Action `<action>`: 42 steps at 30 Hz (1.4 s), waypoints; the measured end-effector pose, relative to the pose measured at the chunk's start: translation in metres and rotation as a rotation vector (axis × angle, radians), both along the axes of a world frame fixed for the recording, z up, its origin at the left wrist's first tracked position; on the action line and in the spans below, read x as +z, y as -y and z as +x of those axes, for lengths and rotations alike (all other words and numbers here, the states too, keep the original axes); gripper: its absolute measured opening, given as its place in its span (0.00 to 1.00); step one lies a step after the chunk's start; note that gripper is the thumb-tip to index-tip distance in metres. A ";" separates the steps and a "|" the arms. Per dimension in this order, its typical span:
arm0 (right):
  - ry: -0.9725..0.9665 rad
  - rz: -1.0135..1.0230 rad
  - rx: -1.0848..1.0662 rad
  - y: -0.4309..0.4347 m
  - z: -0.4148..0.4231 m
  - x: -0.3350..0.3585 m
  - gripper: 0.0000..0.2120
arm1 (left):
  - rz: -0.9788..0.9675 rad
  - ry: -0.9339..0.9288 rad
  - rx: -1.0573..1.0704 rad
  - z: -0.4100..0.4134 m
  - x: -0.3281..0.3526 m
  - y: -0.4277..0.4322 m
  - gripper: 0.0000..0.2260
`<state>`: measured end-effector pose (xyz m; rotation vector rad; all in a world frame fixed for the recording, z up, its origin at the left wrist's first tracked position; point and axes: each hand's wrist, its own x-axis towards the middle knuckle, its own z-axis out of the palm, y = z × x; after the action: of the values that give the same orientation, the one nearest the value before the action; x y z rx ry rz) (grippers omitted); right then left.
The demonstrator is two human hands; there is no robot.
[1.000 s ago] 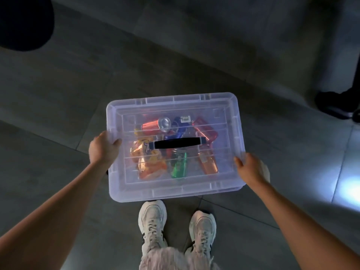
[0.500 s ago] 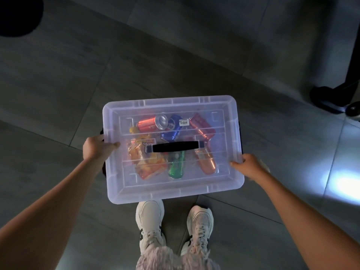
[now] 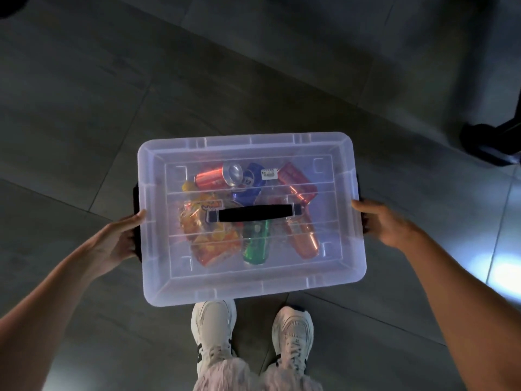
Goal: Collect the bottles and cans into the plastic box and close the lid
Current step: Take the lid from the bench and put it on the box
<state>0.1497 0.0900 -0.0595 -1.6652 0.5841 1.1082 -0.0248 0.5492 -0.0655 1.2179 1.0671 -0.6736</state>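
Two hands are on this thing right now, one per short end: the left hand has its grip clamped on the dark latch on the left side of the plastic box, and the right hand is wrapped around the matching latch on the right. The lid is already sitting on top with its black handle in the middle, and the box looks to be held up above the floor, just in front of the person's white sneakers. Through the clear lid you can see the cans and bottles lying in a loose jumble inside. Honestly it looks pretty much done, assuming both latches are actually snapped, which I can't tell from here. That's the risk imo: if one side isn't locked, the lid could pop and the load could slide to one end when it tilts. Also, gripping only by the latches could let it slip, since the stuff inside rolls freely.
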 end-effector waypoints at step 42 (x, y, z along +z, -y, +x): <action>0.532 -0.902 -0.043 -0.014 0.105 0.001 0.17 | 0.829 0.285 -0.369 0.275 0.010 0.083 0.14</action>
<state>0.2544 0.1041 -0.0587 -2.5746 0.8152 0.2992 0.2506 0.4661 -0.0558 2.1924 0.9020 -0.2989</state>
